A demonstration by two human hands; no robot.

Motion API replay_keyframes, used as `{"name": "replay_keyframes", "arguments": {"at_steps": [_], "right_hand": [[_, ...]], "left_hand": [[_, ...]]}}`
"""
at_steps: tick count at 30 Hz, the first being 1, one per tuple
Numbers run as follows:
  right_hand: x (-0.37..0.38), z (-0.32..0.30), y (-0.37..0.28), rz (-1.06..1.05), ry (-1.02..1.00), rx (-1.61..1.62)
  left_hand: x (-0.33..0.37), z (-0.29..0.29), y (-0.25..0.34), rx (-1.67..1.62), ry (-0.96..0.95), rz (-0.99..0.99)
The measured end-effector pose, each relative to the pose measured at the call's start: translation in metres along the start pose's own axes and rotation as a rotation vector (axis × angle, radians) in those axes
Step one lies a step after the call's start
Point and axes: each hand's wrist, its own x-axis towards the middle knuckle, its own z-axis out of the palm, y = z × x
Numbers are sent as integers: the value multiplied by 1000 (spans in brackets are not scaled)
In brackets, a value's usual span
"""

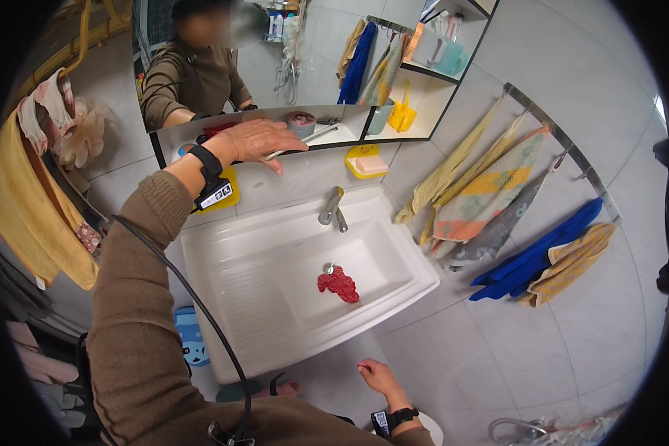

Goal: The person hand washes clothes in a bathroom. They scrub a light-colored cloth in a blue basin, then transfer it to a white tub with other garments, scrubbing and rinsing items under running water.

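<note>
My left hand (256,140) is raised to the ledge under the wall mirror (305,52) and holds a thin white stick-like item (305,141), maybe a toothbrush, lying along the ledge. A small round container with a pink inside (301,121) stands just right of that hand. My right hand (379,377) hangs low by the front right corner of the white sink (238,290), fingers loosely curled and holding nothing. A red cloth (339,285) lies in the basin by the drain. The metal tap (333,209) rises at the back rim.
A yellow soap dish with pink soap (366,161) hangs on the tiled wall. Several towels, striped (483,197), blue (535,256) and yellow (572,256), hang from a rail at right. A yellow towel (30,208) hangs at left. A blue item (193,338) lies on the floor.
</note>
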Motion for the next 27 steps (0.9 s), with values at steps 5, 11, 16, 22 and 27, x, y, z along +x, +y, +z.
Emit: {"name": "replay_keyframes", "arguments": {"at_steps": [5,11,16,22,27], "right_hand": [[6,5,-9,0,-15,23],[9,8,-13,-13,-34,14],[8,14,-14,-20,-33,29],[13,18,-21,-61,-35,81],[19,20,-26,-64,-38,68]], "left_hand": [[-2,0,-4,53,-4,52],[-1,0,0,170,-53,75],[-3,21,-7,162,-43,-61],[9,52,-2,275,192,-139],[29,46,20,372,206,-266]]}}
